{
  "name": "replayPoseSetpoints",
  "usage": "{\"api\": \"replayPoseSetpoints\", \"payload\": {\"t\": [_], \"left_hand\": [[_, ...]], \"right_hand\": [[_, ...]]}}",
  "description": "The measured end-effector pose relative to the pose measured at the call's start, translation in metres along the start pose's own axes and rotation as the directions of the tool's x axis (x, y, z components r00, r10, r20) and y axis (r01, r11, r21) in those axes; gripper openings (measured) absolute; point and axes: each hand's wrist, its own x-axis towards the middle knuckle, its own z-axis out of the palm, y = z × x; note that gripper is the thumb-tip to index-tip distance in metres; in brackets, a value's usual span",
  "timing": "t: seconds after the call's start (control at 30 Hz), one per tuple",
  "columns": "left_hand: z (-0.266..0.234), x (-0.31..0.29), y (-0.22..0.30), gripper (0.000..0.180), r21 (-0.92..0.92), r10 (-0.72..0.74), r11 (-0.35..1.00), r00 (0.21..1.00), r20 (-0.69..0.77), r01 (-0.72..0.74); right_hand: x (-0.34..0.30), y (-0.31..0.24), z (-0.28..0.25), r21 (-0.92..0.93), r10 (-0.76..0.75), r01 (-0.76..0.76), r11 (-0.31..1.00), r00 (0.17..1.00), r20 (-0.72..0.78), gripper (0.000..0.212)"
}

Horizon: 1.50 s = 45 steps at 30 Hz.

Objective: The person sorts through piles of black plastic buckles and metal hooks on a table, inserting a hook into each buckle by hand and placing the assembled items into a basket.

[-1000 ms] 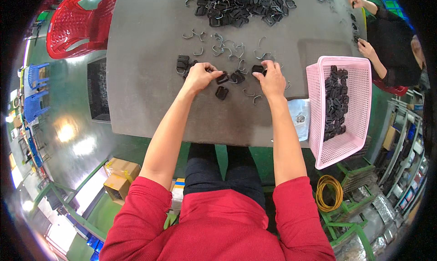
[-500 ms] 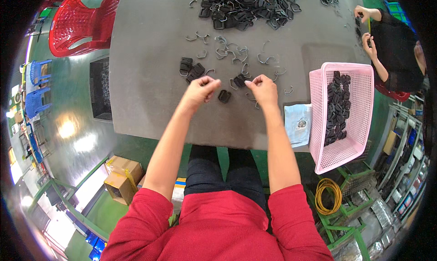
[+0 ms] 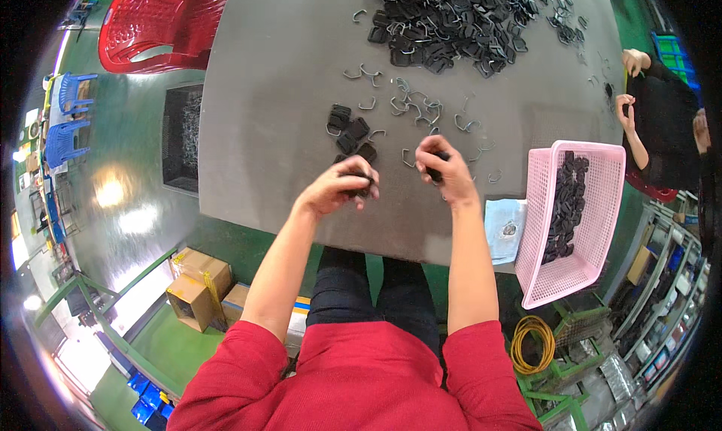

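My left hand (image 3: 340, 186) is closed around a small black plastic piece, partly hidden by the fingers, just above the grey table. To its right, my right hand (image 3: 447, 169) grips another black plastic piece (image 3: 439, 160) between thumb and fingers. Beyond the left hand lies a small cluster of black rectangular pieces (image 3: 352, 135), some with bent metal wires at their edges. Several loose bent wire hooks (image 3: 410, 104) are scattered past both hands. Farther off, a large heap of black pieces with wires (image 3: 451, 25) covers the back of the table.
A pink perforated basket (image 3: 526, 228) at the right holds many black pieces (image 3: 565, 205). Beside it lies a light blue packet (image 3: 504, 239). Another person (image 3: 665, 122) works at the far right edge. A red chair (image 3: 154, 25) stands past the table's left side.
Two black pieces that lay by my hands are off the table, and each hand now grips a black piece. My left hand has drawn nearer to me. The whole view has shifted slightly.
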Motion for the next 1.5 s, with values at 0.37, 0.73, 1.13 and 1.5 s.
{"api": "replayPoseSetpoints", "payload": {"t": [0.37, 0.73, 1.13, 1.5], "left_hand": [[-0.043, 0.040, 0.062, 0.035, 0.962, 0.652, 0.206, 0.708, -0.271, 0.179], [-0.063, 0.041, 0.083, 0.027, 0.993, 0.466, 0.118, 0.883, -0.064, 0.009], [-0.071, -0.008, 0.116, 0.024, -0.231, 0.176, 0.958, 0.984, 0.005, -0.170], [-0.039, 0.017, 0.062, 0.029, 0.948, 0.523, 0.283, 0.806, -0.278, 0.143]], "right_hand": [[0.026, 0.052, 0.068, -0.722, -0.160, -0.024, 0.692, 0.970, -0.185, 0.026], [0.054, 0.019, 0.086, -0.645, -0.081, -0.090, 0.759, 0.969, -0.231, 0.031], [0.040, 0.027, 0.068, -0.123, 0.066, -0.076, 0.989, 0.995, -0.080, 0.024], [0.055, 0.013, 0.060, 0.203, 0.102, -0.137, 0.970, 0.980, 0.171, 0.023]]}}
